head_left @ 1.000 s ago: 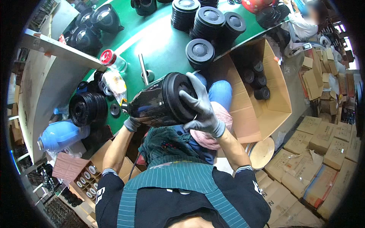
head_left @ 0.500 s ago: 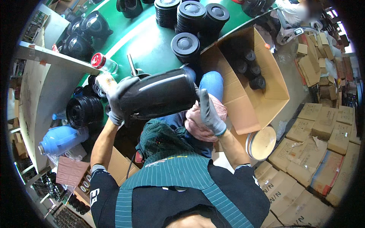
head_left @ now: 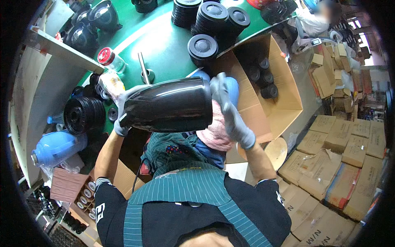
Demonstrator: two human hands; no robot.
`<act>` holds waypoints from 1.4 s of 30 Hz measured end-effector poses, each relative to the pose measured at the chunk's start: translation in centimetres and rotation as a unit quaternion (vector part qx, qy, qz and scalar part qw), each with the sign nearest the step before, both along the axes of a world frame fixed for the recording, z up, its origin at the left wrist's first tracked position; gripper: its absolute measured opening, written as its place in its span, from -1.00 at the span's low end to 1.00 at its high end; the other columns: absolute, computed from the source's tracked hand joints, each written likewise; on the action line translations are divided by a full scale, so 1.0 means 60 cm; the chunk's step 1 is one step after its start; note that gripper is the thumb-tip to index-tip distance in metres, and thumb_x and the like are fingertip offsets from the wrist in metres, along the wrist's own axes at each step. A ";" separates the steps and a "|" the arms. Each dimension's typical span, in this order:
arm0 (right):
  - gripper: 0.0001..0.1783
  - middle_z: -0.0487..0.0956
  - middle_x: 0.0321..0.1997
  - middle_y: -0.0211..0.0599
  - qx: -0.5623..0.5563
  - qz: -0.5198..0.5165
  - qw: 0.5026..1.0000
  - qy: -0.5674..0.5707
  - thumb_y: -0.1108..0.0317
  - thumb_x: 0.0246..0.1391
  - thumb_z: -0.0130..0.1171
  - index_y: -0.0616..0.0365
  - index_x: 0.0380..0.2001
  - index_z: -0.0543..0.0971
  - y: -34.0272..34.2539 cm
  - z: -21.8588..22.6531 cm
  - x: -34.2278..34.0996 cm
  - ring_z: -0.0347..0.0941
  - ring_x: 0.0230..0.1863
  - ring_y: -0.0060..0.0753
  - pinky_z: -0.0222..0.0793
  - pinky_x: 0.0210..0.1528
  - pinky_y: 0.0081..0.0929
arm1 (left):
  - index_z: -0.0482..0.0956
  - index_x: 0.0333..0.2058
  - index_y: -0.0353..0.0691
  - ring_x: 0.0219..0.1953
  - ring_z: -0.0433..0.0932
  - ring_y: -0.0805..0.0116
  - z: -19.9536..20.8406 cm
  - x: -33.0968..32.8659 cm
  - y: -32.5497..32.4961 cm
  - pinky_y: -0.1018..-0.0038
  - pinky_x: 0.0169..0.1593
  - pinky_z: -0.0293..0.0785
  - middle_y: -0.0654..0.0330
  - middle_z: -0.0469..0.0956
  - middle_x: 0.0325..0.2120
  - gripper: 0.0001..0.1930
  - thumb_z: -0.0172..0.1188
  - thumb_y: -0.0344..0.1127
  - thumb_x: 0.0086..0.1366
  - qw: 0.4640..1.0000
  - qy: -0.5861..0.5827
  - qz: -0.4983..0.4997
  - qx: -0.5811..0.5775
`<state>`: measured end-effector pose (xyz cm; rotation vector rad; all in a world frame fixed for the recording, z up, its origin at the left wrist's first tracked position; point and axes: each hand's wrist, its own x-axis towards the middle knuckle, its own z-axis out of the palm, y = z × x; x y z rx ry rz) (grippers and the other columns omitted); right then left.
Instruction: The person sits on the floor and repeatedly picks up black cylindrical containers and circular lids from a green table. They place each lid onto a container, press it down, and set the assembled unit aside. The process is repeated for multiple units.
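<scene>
Glossy black plastic jug body [head_left: 170, 105], wide and barrel-shaped, lies on its side in the air between my two gloved hands, above my lap and just in front of the green worktable [head_left: 164, 45]. My left hand [head_left: 122, 111] clasps its narrower end, fingers curled round the rim, and my right hand [head_left: 228, 109] presses flat against the broad end, so both hands are grasping the jug body. Behind it on the green top stand stacks of round black lids [head_left: 210, 20], a clear bottle with a red cap [head_left: 110, 58] and a small metal rod [head_left: 143, 68]. To my right an open cardboard box [head_left: 279, 90] holds more black pieces. Flattened brown cartons [head_left: 341, 164] cover the floor beyond it. To my left a pale shelf board [head_left: 45, 82] runs past a black ribbed coil [head_left: 82, 115] and a blue plastic jug [head_left: 55, 146]. A pink cloth [head_left: 214, 133] rests on my knee under the jug body.
</scene>
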<state>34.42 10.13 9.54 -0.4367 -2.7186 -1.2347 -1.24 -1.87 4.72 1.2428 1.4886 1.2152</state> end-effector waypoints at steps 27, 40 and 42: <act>0.12 -0.08 0.70 0.38 -0.650 0.114 0.651 0.376 -0.44 0.41 -0.08 0.13 0.69 -0.08 -0.029 0.063 -0.043 -0.14 0.71 0.40 -0.15 0.67 0.06 | 0.68 0.11 -0.45 -0.02 0.74 0.23 -0.057 0.014 -0.027 0.34 0.17 0.62 0.04 0.76 -0.02 -0.52 0.34 -0.25 0.30 0.974 -0.227 0.007 -0.021; -0.02 -0.07 0.73 0.08 -0.753 0.060 0.309 0.578 -0.18 0.46 -0.09 0.18 0.66 -0.10 -0.111 0.021 0.025 -0.14 0.72 0.02 -0.24 0.68 -0.10 | 0.71 0.08 -0.43 -0.02 0.75 0.26 0.119 0.106 0.027 0.35 0.14 0.62 0.04 0.79 -0.07 -0.41 0.42 -0.11 0.17 0.995 -0.011 -0.048 0.084; -0.06 0.03 0.68 0.05 -0.761 0.028 0.264 0.592 -0.02 0.39 0.06 0.16 0.63 -0.04 -0.115 -0.019 0.053 -0.02 0.67 -0.01 -0.11 0.64 -0.10 | 0.72 0.05 -0.42 -0.03 0.78 0.18 0.140 0.127 0.036 0.33 0.11 0.63 -0.05 0.79 -0.09 -0.40 0.44 -0.11 0.10 0.994 0.049 -0.064 0.068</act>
